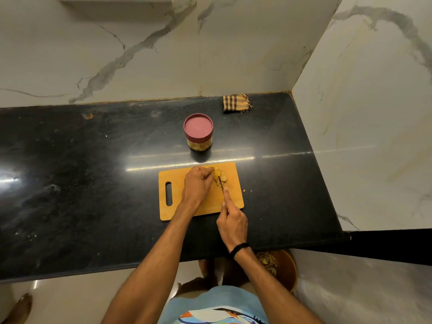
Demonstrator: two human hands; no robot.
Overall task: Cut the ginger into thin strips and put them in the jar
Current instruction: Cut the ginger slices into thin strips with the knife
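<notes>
Yellow ginger pieces (221, 176) lie at the far right of a wooden cutting board (171, 176) on the black counter. My left hand (197, 183) is over the board, its curled fingertips holding the ginger down. My right hand (232, 222) grips a knife (221, 182) by the handle, forefinger along its back, with the blade on the ginger beside my left fingers. A jar (198, 133) with a maroon lid stands shut on the counter just behind the board.
A folded checked cloth (237, 102) lies at the back by the wall corner. Small ginger bits (245, 190) sit on the counter (93, 171) right of the board. A brown bin (284, 268) with peelings stands on the floor under the counter's front edge.
</notes>
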